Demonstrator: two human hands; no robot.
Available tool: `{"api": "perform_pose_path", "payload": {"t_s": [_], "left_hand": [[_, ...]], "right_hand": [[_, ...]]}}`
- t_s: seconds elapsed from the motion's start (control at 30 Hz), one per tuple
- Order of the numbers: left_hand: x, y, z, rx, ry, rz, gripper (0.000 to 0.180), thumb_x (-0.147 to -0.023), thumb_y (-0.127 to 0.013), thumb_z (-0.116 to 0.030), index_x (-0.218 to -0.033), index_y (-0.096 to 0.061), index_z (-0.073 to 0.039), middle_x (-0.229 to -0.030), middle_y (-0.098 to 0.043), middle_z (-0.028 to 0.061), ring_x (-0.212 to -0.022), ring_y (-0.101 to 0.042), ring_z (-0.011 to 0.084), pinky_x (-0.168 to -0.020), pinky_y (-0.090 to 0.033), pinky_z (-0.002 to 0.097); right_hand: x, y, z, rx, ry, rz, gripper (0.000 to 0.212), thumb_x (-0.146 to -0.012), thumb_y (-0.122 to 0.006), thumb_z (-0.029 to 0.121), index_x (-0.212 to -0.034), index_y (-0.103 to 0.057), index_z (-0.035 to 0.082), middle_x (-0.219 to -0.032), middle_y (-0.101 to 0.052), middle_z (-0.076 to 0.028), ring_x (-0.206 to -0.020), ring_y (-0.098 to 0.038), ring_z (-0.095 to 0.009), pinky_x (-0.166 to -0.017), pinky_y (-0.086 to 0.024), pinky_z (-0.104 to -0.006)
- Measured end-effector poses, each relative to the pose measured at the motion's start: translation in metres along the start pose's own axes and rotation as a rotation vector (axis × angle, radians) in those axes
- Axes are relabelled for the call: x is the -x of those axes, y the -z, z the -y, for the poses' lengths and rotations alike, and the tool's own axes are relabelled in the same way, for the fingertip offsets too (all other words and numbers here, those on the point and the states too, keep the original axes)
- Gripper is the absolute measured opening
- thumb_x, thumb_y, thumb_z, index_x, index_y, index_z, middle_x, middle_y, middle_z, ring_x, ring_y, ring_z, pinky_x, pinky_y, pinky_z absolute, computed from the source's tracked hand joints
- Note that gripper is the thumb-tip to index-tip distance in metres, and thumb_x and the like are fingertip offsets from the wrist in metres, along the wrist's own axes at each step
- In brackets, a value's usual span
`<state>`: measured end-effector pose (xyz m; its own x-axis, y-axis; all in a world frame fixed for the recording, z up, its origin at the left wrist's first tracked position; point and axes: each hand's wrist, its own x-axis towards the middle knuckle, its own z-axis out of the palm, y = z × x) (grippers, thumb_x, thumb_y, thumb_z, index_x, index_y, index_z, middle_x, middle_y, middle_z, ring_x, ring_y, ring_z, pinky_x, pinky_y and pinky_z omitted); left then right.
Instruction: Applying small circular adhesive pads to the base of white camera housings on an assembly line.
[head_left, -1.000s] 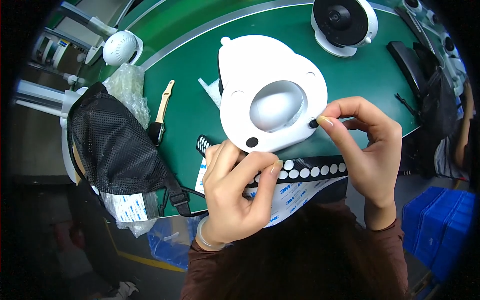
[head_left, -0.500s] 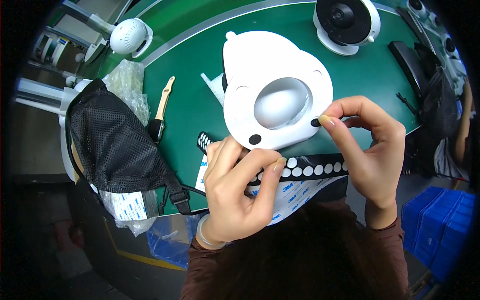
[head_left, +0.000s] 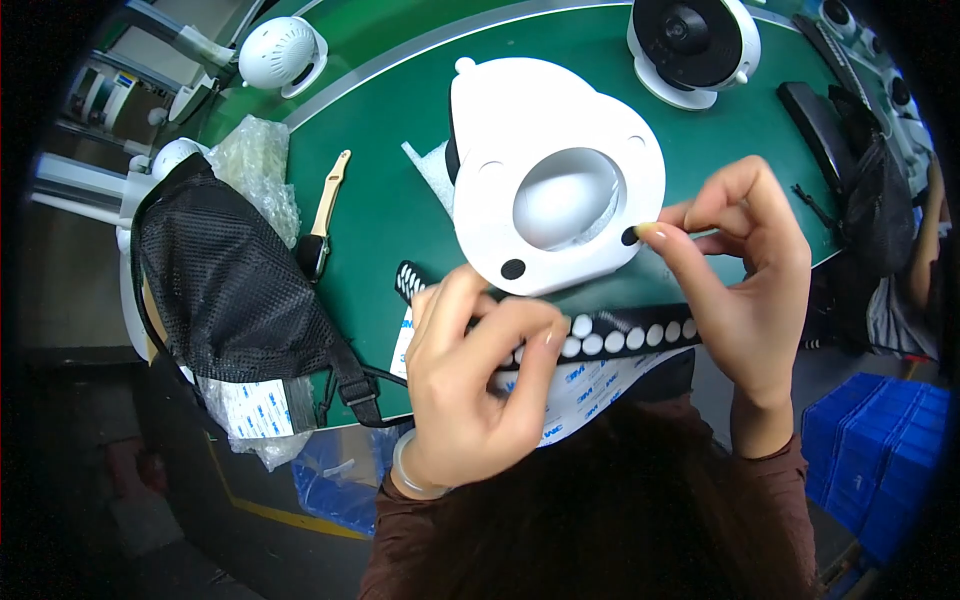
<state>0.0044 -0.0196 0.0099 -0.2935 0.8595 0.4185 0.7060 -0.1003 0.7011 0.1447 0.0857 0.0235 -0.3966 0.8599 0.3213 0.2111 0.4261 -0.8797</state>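
A white rounded device point(head_left: 560, 105) lies tipped over on the green table, its ring-shaped base with an oval opening facing me. One black round pad point(head_left: 513, 268) is on the base's lower left. With thumb and forefinger pinched, my right hand point(head_left: 755, 275) is at another black round pad point(head_left: 630, 236) on the lower right rim. My left hand point(head_left: 480, 370) is closed below the base, thumb and forefinger together over a black strip of white round pads point(head_left: 625, 340). Its other fingertips are partly hidden near the base. White printed backing sheets point(head_left: 590, 390) lie under the strip.
At left are a black mesh bag point(head_left: 235, 280), bubble wrap point(head_left: 255, 175) and a wristwatch point(head_left: 325, 215). A black-and-white camera device point(head_left: 690, 50) stands at back right, with a black case point(head_left: 815, 130) beyond. Blue crates point(head_left: 875, 460) stand at lower right.
The white device has shifted slightly right, and my right hand's knuckles have risen, its fingertips staying at the pad. At the far left, another white device has moved rightward.
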Motion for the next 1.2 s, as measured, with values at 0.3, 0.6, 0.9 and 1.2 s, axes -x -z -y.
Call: {"api": "perform_pose_path", "payload": {"t_s": [0.3,0.6,0.9,1.2], "left_hand": [[0.008,0.016,-0.008,-0.032,-0.113,-0.013,0.019,-0.057,-0.068,-0.004,-0.075,-0.066,-0.009,-0.082,-0.056,0.0032,-0.061,-0.043,0.0157,-0.062,-0.03,0.0286],[-0.002,0.007,-0.008,-0.028,-0.173,0.076,0.013,-0.059,-0.066,-0.001,-0.07,-0.064,-0.007,-0.063,-0.052,-0.0001,-0.058,-0.042,0.0163,-0.062,-0.027,0.0289],[-0.002,0.0,-0.01,-0.049,-0.195,0.059,0.01,-0.06,-0.066,-0.001,-0.068,-0.062,-0.006,-0.063,-0.052,0.0003,-0.059,-0.042,0.0166,-0.064,-0.026,0.0291],[-0.001,-0.001,-0.01,-0.064,-0.166,0.029,0.01,-0.06,-0.065,0.0,-0.067,-0.062,-0.006,-0.062,-0.051,0.0007,-0.058,-0.042,0.017,-0.063,-0.026,0.0291]], "right_hand": [[0.021,0.017,0.01,0.134,0.293,0.384,0.015,-0.066,-0.066,0.006,-0.08,-0.062,0.001,-0.07,-0.06,-0.01,-0.061,-0.059,-0.024,-0.055,-0.046,-0.0298],[0.024,0.009,-0.003,0.117,0.526,0.236,0.015,-0.065,-0.067,0.003,-0.079,-0.061,0.003,-0.073,-0.059,-0.006,-0.057,-0.057,-0.02,-0.049,-0.045,-0.0278],[0.023,0.011,-0.002,0.215,0.538,0.219,0.017,-0.062,-0.067,0.004,-0.077,-0.059,0.003,-0.072,-0.057,-0.005,-0.058,-0.057,-0.019,-0.049,-0.045,-0.0278],[0.021,0.008,-0.003,0.261,0.586,0.201,0.017,-0.06,-0.065,0.004,-0.075,-0.057,0.002,-0.072,-0.056,-0.006,-0.059,-0.056,-0.02,-0.05,-0.046,-0.0278]]}}
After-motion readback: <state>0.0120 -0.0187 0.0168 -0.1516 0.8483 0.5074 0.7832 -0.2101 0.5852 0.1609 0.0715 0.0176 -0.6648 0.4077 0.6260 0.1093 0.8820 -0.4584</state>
